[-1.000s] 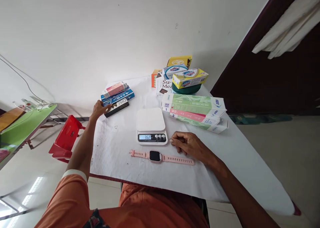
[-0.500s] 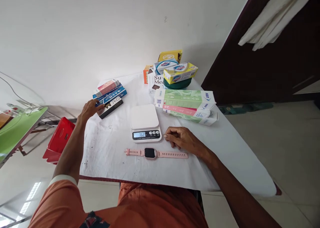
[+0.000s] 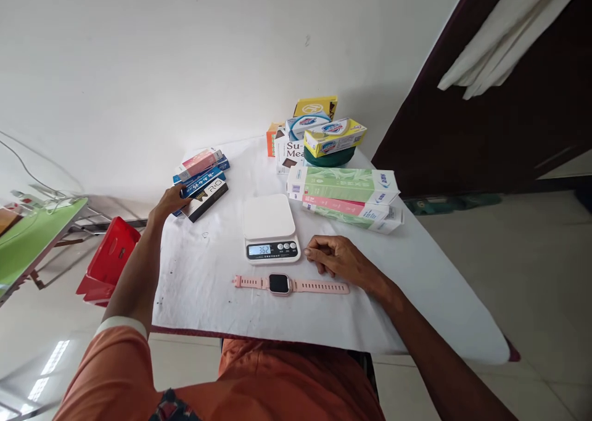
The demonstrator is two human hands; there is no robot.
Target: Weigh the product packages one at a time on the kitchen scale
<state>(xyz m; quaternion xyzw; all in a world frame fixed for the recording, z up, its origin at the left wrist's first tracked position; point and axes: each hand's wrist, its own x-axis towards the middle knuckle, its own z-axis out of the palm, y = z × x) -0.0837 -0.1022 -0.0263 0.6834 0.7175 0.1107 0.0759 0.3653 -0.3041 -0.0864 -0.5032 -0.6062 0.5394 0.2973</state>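
Observation:
My left hand (image 3: 167, 203) is closed around the left end of a blue toothpaste box (image 3: 202, 182), its fingertips partly hidden. This box lies between a black-and-white box (image 3: 206, 200) in front and a pink-and-white box (image 3: 200, 164) behind, which rests on another blue box (image 3: 224, 163). My right hand (image 3: 340, 259) rests on the cloth with fingers curled, nothing visible in them, just right of a white digital scale (image 3: 269, 217). The scale's plate is bare and its display reads 362. A pink smartwatch (image 3: 279, 283) lies stretched out in front of the scale.
Long green and pink boxes (image 3: 345, 185) are stacked at the right. Behind them stand soap boxes, with a yellow one (image 3: 335, 138) on a dark green round item (image 3: 329, 158). A white cloth (image 3: 208, 285) covers the table. A red plastic item (image 3: 111, 254) stands left below it.
My left hand has drawn the blue toothpaste box a little to the left, out from between its neighbours. My right hand stays in place. The view has shifted slightly.

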